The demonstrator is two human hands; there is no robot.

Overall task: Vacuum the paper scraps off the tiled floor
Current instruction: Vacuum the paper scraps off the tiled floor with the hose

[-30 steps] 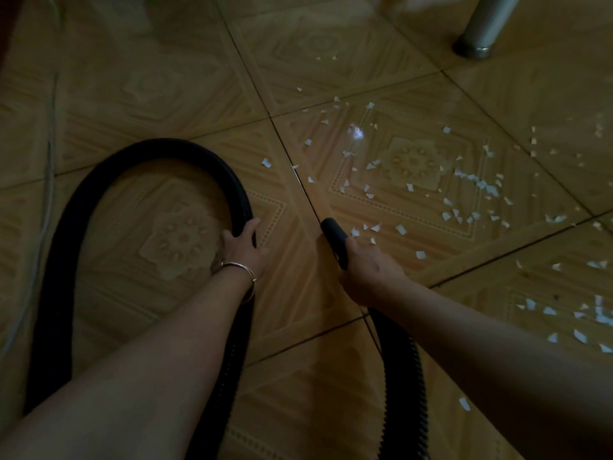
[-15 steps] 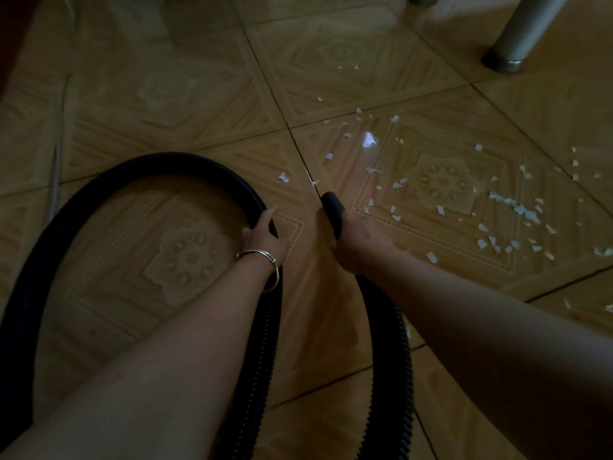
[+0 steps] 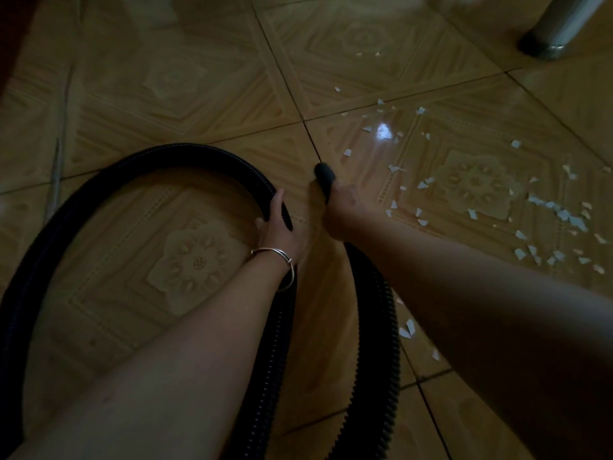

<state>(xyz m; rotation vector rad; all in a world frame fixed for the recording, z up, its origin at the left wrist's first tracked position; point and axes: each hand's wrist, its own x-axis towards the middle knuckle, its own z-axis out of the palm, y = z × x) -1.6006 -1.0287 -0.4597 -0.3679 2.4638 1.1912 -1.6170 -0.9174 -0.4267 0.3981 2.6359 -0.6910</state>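
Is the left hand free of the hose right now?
No, the left hand grips the black hose on its looped stretch, while the right hand holds the nozzle end.

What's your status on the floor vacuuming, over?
Right hand grips nozzle, left hand holds hose loop. Paper scraps scattered right of nozzle, none touching its tip. Metal leg at far upper right, clear of the path.

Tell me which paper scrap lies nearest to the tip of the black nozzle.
The lone scrap just beyond and right of the nozzle tip, beside the grout line; every other scrap lies farther away.
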